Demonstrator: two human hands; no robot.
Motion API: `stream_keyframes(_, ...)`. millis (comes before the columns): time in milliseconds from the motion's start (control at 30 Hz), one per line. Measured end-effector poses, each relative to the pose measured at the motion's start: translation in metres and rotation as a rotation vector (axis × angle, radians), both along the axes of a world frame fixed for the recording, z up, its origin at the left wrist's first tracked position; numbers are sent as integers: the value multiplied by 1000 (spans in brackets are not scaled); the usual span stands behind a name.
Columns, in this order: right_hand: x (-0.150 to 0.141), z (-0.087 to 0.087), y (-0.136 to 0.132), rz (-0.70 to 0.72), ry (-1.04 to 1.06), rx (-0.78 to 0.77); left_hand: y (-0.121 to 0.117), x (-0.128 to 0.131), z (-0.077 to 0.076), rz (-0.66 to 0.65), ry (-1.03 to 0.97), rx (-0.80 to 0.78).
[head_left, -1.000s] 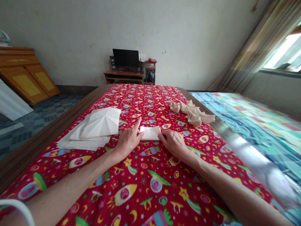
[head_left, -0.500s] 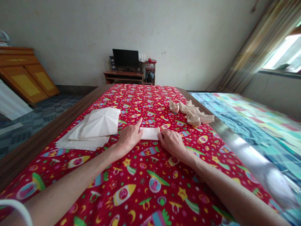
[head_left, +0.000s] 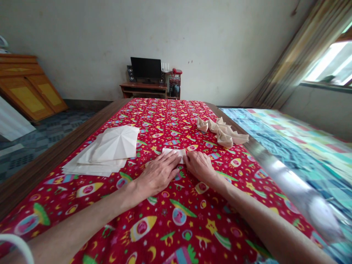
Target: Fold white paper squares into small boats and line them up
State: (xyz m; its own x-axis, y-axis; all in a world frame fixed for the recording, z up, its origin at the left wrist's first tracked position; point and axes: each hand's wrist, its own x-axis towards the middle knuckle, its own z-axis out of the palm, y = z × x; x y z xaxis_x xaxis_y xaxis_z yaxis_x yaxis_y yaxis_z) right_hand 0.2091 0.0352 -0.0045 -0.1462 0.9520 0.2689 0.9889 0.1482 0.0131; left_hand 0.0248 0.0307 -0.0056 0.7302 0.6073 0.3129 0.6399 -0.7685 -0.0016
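Red cloth (head_left: 170,126); folded paper (head_left: 182,153) partly under flat left hand (head_left: 161,171), touching curled right hand (head_left: 200,164), its grip unclear

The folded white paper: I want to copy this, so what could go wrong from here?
The left hand covers much of the folded paper, so a crooked crease could go unseen. The red cloth beneath might shift under pressing. The stacked sheets near that hand could get nudged if it swings outward.

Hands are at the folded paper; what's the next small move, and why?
Perhaps slide the left hand along the folded paper, pressing it flat: its fingers lie across the paper, while the right hand is at the right end.
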Motion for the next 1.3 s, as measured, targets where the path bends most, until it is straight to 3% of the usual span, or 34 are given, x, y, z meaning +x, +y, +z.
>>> stream_keyframes(333, -2, 4, 0, -23, 7, -20, -6, -4, 2, 0, 79, -101)
stream_keyframes(700, -1, 1, 1, -3, 32, 14, -5, -4, -3, -2, 42, -78)
stream_keyframes(900, 8, 3, -6, 159, 164, 105, -6, -2, -4, 8, 31, -77)
stream_keyframes(1067, 5, 2, -34, 550, 88, 83, -6, -2, -1, 12, 40, -97)
stream_keyframes(1300, 18, -2, -47, 554, 43, 17, -6, -9, -2, -14, 21, -66)
